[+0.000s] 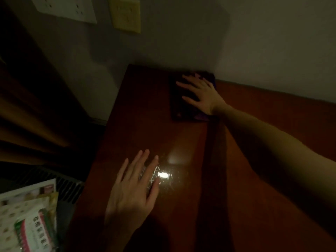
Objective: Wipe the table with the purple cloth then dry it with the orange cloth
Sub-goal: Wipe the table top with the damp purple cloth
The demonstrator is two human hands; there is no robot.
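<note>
The scene is dim. A dark purple cloth [181, 104] lies flat at the far right corner of the reddish-brown wooden table [145, 115], next to the wall. My right hand [199, 93] presses flat on the cloth with fingers spread. My left hand [134, 186] rests flat on the near part of the table, fingers apart, holding nothing. A bright light glint and wet-looking specks [163, 175] show just right of my left fingers. No orange cloth is in view.
A grey wall [181, 33] with a white socket plate [67, 8] and a yellowish switch plate [125, 14] stands behind the table. A dark red headboard or panel [272, 110] adjoins the table's right edge. Printed packets [31, 219] lie low at the left beside brown curtains [27, 115].
</note>
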